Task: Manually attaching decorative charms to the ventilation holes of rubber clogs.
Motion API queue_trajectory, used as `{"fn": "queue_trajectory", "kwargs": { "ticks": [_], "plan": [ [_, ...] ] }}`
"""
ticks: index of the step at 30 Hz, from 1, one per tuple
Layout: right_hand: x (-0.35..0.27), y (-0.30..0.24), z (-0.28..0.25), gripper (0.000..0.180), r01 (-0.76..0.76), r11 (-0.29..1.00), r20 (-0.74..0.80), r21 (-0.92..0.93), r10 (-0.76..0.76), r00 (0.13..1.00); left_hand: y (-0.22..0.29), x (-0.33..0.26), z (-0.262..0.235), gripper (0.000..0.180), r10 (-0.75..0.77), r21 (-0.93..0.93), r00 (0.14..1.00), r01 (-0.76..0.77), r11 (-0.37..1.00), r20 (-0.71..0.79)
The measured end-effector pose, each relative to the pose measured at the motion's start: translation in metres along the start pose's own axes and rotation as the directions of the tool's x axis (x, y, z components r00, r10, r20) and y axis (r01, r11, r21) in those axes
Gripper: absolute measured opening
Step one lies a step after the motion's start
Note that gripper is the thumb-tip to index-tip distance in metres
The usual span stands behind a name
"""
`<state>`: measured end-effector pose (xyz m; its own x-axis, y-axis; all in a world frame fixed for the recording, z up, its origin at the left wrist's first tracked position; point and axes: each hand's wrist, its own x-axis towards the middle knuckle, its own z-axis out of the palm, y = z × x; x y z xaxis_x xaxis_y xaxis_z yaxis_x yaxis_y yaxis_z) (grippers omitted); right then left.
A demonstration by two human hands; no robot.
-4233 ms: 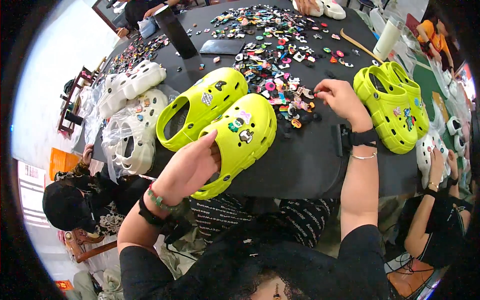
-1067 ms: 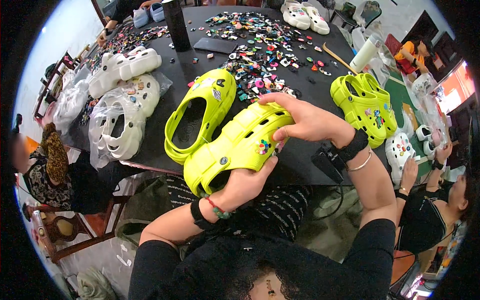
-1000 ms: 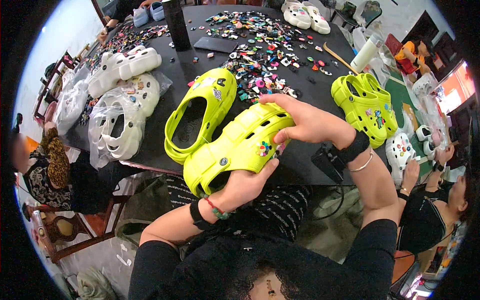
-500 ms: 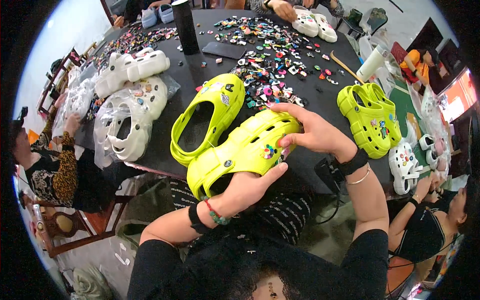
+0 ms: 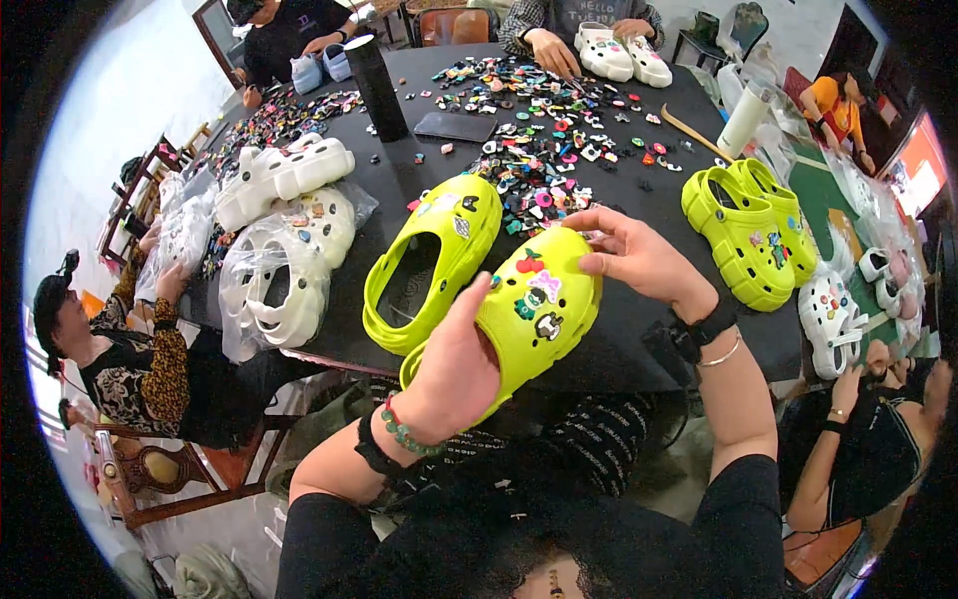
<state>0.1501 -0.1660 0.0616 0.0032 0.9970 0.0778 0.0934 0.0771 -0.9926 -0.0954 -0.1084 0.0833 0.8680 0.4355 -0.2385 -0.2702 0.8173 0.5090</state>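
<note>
Head view: left hand [image 5: 454, 374] grips lime clog [image 5: 516, 347], fingers inside; right hand [image 5: 647, 262] half-curled at its toe (holding anything? can't tell). Bracing from within should steady it best.

Black short sleeves [image 5: 736, 514], black wristbands [image 5: 373, 449] and green beads [image 5: 401, 433] are worn.

Pale wall [image 5: 110, 95] at left, grey floor [image 5: 228, 529] below, wooden chair [image 5: 160, 469] near the black table [image 5: 639, 208]

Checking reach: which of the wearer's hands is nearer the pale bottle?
Right. In the picture, the right hand is lower-left of the pale bottle; the left hand is farther off that way.
</note>
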Motion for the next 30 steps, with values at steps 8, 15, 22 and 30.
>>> {"fn": "queue_trajectory", "kwargs": {
  "ticks": [8, 15, 22, 30],
  "plan": [
    [0.012, 0.015, -0.005, 0.061, -0.061, 0.997, -0.04, 0.05, 0.063, 0.997, 0.012, -0.032, -0.017, 0.054, -0.043, 0.34, 0.999, 0.047, 0.939, -0.021],
    [0.041, 0.03, -0.012, 0.058, -0.073, 0.991, -0.062, 0.114, 0.08, 0.995, 0.039, -0.069, -0.027, 0.054, 0.1, 0.656, 0.994, -0.102, 0.748, 0.041],
    [0.04, 0.001, 0.02, 0.032, 0.12, 0.738, -0.284, -0.664, -0.397, 0.873, 0.047, -0.077, -0.053, 0.036, 0.499, 0.95, 0.808, -0.268, -0.163, 0.314],
    [0.026, -0.042, 0.131, 0.034, 0.547, 0.061, 0.475, -0.835, -0.42, 0.773, 0.044, -0.086, -0.073, 0.032, 0.605, 0.966, 0.758, -0.249, -0.075, 0.242]
  ]
}}
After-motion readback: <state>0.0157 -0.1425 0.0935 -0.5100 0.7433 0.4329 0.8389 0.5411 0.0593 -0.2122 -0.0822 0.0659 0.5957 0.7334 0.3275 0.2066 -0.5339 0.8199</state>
